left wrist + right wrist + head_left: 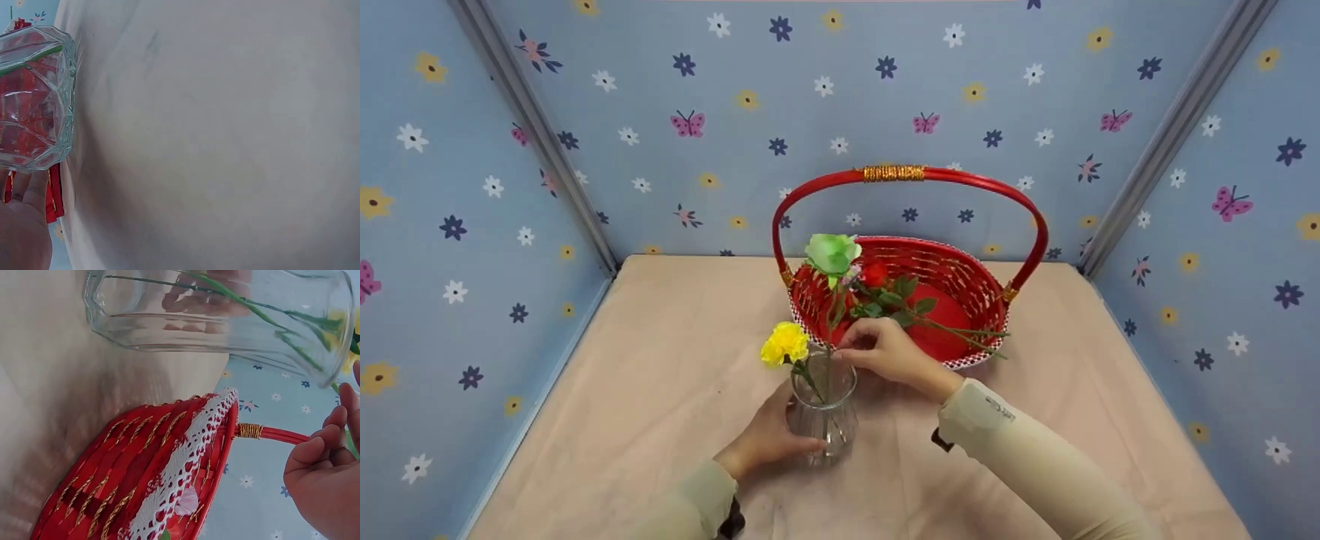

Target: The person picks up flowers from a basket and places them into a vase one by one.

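Observation:
A clear glass vase [831, 431] stands upright on the table, and a yellow carnation [784, 343] leans out over the left of its mouth. My left hand [769, 436] holds the vase from the left, thumb across its front. Above the mouth rises a pale green artificial flower [833, 255]. Its stem is pinched between thumb and fingertips of my right hand [891, 354], right at the vase's rim. Through the glass in the right wrist view, stems [247, 304] run down inside the vase [185, 340].
Just behind the vase stands a red wicker basket [990, 289] with white lace trim and a tall arched handle [990, 182]. Red roses [874, 274] with leafy green stems lie in it, stem ends over the right rim. A cream cloth [660, 337] covers the table; patterned panels surround it.

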Demonstrator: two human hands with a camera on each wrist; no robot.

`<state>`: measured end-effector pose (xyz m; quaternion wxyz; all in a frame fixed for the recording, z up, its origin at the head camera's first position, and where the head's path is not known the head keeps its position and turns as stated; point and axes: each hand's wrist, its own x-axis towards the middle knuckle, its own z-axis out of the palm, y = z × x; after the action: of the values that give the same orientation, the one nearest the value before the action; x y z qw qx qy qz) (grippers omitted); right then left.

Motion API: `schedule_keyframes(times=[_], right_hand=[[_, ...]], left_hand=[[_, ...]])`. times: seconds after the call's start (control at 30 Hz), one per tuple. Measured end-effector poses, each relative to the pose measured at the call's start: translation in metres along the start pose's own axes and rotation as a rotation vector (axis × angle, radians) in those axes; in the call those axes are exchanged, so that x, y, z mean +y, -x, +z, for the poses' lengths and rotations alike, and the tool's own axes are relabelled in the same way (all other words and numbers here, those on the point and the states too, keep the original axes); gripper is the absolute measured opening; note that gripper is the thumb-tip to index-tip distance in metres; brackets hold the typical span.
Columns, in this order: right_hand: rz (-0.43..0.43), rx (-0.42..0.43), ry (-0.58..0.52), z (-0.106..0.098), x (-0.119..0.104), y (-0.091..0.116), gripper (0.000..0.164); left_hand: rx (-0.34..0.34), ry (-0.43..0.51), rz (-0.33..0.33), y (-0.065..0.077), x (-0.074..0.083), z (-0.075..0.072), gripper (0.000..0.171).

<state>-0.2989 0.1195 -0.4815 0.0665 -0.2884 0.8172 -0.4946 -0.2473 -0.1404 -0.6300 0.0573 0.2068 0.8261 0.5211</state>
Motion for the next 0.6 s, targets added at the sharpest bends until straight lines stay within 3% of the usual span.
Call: schedule_keyframes(times=[0.6], right_hand=[[0.015,0.081,-0.008,-0.035,0.014,0.017,0.012]], left_hand=[[-0.007,0.009,-0.047,0.000,0.001,-0.001,0.117]])
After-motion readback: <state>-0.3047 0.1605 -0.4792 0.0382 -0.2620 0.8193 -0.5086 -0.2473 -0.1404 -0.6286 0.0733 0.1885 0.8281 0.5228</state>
